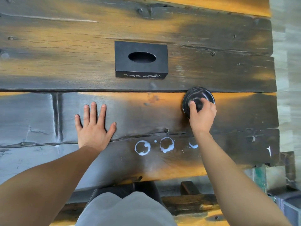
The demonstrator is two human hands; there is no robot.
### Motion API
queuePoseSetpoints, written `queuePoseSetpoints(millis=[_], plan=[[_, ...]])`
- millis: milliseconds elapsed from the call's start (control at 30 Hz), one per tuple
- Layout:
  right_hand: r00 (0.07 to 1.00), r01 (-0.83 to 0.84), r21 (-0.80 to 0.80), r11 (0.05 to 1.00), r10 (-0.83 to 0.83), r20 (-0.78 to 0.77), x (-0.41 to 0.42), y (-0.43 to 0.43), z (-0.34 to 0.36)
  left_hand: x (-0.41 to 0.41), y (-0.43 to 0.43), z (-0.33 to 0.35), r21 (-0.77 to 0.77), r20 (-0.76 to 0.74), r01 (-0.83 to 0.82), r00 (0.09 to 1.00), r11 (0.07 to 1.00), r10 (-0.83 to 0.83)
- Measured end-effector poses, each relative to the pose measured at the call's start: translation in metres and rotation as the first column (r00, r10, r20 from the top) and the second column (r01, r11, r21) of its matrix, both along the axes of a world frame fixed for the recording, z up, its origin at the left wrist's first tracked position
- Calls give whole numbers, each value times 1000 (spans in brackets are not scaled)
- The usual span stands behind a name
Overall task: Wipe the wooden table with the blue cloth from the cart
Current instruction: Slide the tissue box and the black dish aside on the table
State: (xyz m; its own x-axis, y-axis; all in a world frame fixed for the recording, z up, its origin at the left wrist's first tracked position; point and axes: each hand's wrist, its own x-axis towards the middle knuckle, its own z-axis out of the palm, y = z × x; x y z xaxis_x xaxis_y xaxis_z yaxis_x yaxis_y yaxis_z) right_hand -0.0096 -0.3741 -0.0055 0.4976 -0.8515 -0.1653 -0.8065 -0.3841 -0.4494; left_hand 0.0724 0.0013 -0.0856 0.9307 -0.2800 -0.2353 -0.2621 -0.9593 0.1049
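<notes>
Head view: the right hand (pixel 202 114) grips a dark round dish (pixel 198 99) near the right end of the wooden desk (pixel 65 62), fingers closed over its far rim. The left hand (pixel 92 126) lies flat and open, palm down. White ring stains (pixel 142 147) sit between the forearms, slightly nearer the right one. No blue cloth or cart in sight; it's likely off to one side.
</notes>
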Motion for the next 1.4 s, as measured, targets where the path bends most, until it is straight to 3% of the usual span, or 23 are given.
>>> queuePoseSetpoints(millis=[167,467,733,933,1200,1400], plan=[[978,196,0,981,-195,-72,-43,-14,-5,1,-1,3,11,-9,-9,1000,1000,9],[951,301,243,922,-310,-2,-53,-25,-20,2,-2,6,31,1,-9,1000,999,9],[819,456,476,752,-564,106,-49,-32,-24,3,-2,8,29,3,-11,1000,1000,11],[740,436,628,644,-654,156,-46,-31,-23,2,-4,9,16,2,-12,1000,1000,12],[739,332,666,668,-623,256,6,-29,-15,0,-3,9,-26,-7,-17,1000,1000,17],[734,349,650,675,-628,259,61,-34,-16,-1,-1,4,-32,8,-10,1000,999,10]])
